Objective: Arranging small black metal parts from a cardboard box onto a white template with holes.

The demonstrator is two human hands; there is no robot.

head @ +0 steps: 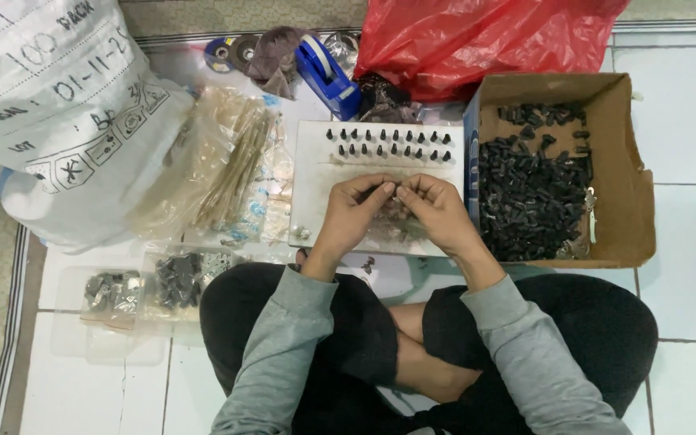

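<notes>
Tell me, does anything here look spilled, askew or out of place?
One small thing: a small black plastic piece lies alone on the white tiled floor, near the white flat board, apart from the brown cardboard box holding the others.

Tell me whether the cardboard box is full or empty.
Partly full: the cardboard box is open-topped, with small black parts heaped along its left side and bare cardboard on the right.
</notes>
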